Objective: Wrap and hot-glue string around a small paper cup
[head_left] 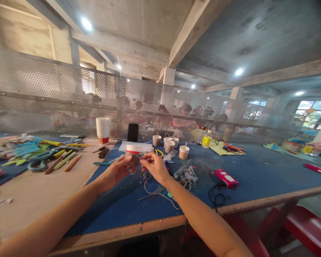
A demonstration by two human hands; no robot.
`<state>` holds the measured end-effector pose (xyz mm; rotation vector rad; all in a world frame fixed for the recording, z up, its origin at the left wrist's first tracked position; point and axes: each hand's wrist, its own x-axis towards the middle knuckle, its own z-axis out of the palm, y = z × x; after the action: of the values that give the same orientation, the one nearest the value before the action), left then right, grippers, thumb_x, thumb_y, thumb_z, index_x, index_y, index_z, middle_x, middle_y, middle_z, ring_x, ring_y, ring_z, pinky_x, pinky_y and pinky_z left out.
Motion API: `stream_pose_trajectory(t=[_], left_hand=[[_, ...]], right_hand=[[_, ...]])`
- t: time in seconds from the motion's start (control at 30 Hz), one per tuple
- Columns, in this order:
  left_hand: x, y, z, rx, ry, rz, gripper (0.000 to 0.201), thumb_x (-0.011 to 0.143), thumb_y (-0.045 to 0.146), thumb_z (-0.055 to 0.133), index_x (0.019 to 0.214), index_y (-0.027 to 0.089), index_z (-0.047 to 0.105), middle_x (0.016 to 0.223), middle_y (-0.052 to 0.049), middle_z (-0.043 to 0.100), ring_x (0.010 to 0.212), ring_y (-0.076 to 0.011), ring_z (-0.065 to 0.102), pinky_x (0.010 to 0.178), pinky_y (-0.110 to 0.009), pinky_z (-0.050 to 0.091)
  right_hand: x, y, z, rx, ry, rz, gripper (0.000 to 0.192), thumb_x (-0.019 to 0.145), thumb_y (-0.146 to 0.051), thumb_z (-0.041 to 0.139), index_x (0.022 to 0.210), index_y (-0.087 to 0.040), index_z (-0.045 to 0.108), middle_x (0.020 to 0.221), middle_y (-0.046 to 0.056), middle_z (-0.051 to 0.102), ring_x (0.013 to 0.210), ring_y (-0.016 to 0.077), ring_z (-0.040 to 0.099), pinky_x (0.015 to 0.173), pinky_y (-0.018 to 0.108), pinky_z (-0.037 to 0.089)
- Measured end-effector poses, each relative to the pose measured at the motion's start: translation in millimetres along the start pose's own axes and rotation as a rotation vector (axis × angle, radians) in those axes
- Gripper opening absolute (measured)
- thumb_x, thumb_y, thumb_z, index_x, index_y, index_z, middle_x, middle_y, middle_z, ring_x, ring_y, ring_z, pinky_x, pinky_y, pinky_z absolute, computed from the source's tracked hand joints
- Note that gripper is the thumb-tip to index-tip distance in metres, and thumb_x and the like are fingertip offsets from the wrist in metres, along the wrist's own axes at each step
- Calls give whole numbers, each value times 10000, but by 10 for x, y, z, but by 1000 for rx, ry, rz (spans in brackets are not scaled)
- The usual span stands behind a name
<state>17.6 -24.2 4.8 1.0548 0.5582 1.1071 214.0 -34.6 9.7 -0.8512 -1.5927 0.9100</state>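
Observation:
My left hand (119, 167) is closed around a paper cup (133, 150) with a white rim and a red band. The cup's lower part is covered in something grey-brown. At the cup's right side my right hand (155, 167) has its fingertips pinched together; what they hold, if anything, is too small to make out. Below the hands, a tangle of grey cord (188, 178) and thin clear sticks lies on the blue mat (117, 210). Behind them stand several small grey cups with looped handles (170, 145) and a cup with a stick in it (184, 152).
Scissors (37, 165), knives and carving tools lie at left near a stack of paper cups (102, 129). A black phone (133, 132) leans against the perforated metal screen (101, 96). At right are a yellow-labelled bottle (207, 140) and a pink corded device (226, 178). People sit beyond the screen.

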Motion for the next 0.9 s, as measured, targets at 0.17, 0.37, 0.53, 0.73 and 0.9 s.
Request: stream_pose_trajectory(t=[0.17, 0.37, 0.53, 0.73, 0.9], left_hand=[[15, -11, -43, -82, 17, 18, 287, 872, 230, 737, 1148, 163, 700, 1122, -120, 772, 918, -205, 759, 851, -292, 611], [0, 47, -48, -147, 36, -35, 256, 970, 250, 605, 1166, 111, 692, 988, -136, 778, 848, -195, 761, 700, -224, 626], [9, 85, -90, -207, 32, -64, 279, 995, 242, 557, 1216, 118, 674, 1008, -129, 772, 591, -107, 695, 521, -165, 585], [-25, 117, -58, -202, 2, -72, 274, 974, 276, 596, 1203, 152, 682, 1082, -140, 768, 530, -84, 625, 450, -159, 539], [-27, 118, -49, -216, 0, -96, 285, 954, 260, 626, 1206, 135, 669, 1044, -146, 774, 546, -106, 642, 456, -183, 541]], right_hand=[[-75, 7, 40, -215, -112, -108, 184, 905, -327, 656, 1048, -214, 631, 794, -12, 707, 672, 151, 705, 706, 269, 560], [-153, -31, 47, -735, -187, -440, 175, 980, -325, 595, 960, -215, 730, 970, 42, 745, 923, 170, 689, 901, 284, 483], [-102, -143, -116, -967, -66, -390, 277, 1004, -413, 549, 1001, -204, 732, 1055, 78, 722, 1017, 197, 665, 934, 300, 468], [-66, -174, -686, -1378, -118, 157, 374, 937, -510, 584, 1007, -164, 708, 1035, 144, 741, 945, 289, 711, 807, 354, 507], [-103, -29, -968, -1403, -273, 380, 528, 911, -658, 511, 986, -181, 725, 990, 146, 764, 964, 318, 721, 777, 348, 508]])
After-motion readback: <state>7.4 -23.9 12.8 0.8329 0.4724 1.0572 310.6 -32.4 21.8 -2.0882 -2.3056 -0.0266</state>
